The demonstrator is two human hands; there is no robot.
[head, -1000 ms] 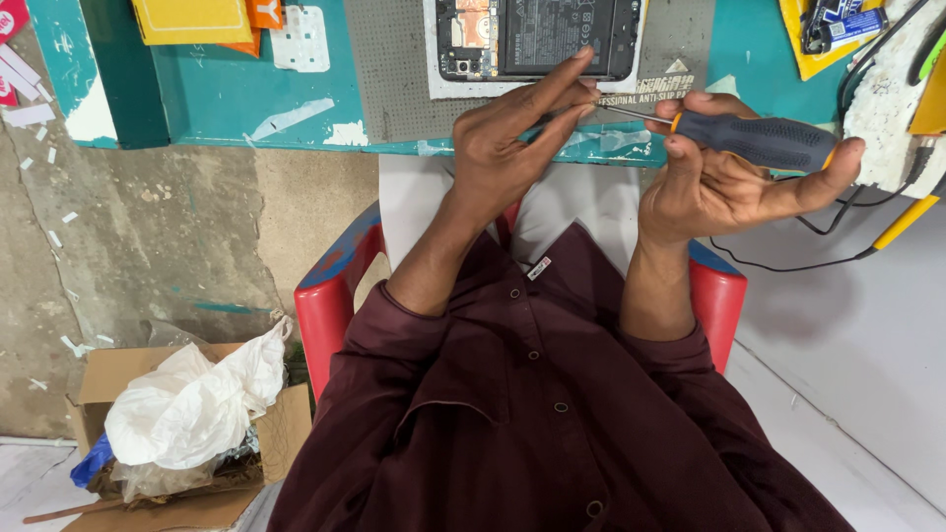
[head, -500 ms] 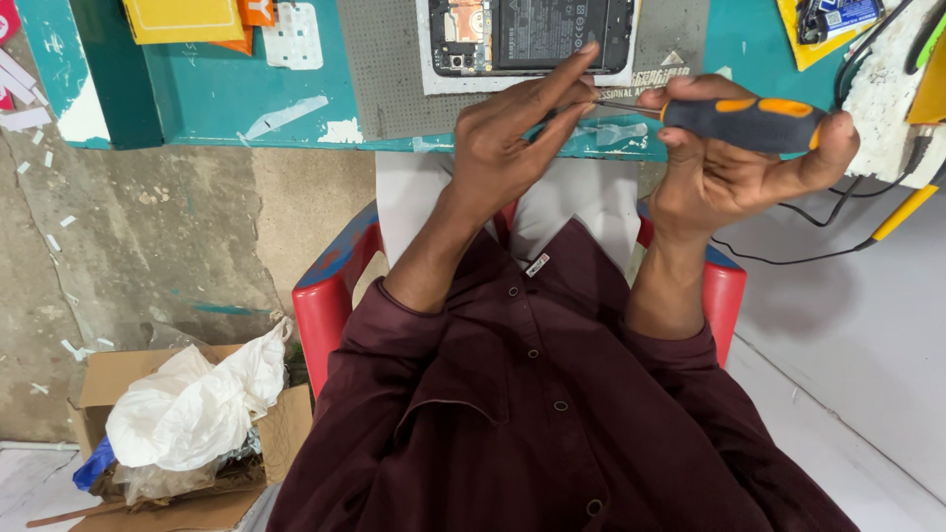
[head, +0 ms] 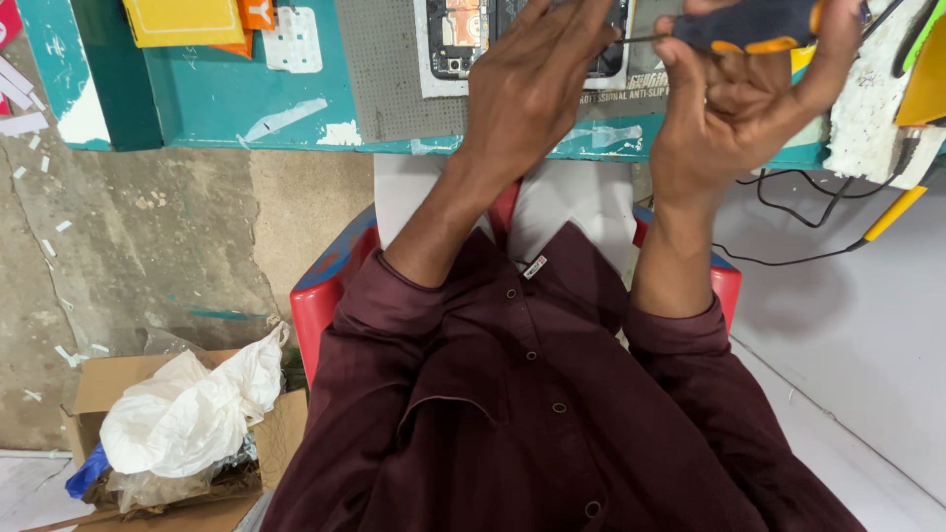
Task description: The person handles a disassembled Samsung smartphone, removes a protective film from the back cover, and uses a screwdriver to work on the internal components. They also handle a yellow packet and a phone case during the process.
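Our shirt (head: 532,414) is plain dark maroon with matching buttons. At twelve o'clock the bench top (head: 227,99) shows chipped teal paint, its mat (head: 389,69) grey and finely dotted. The screwdriver (head: 749,25) at one o'clock is dark blue-grey with orange insets. At eight o'clock sits a brown cardboard box (head: 99,389) of white plastic (head: 187,414).

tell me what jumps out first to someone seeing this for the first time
Two raised hands at the top: the right hand grips a dark screwdriver with orange trim, its thin shaft reaching toward the left hand. Behind them an opened phone lies on a grey mat. At lower left, a cardboard box holds crumpled white plastic.
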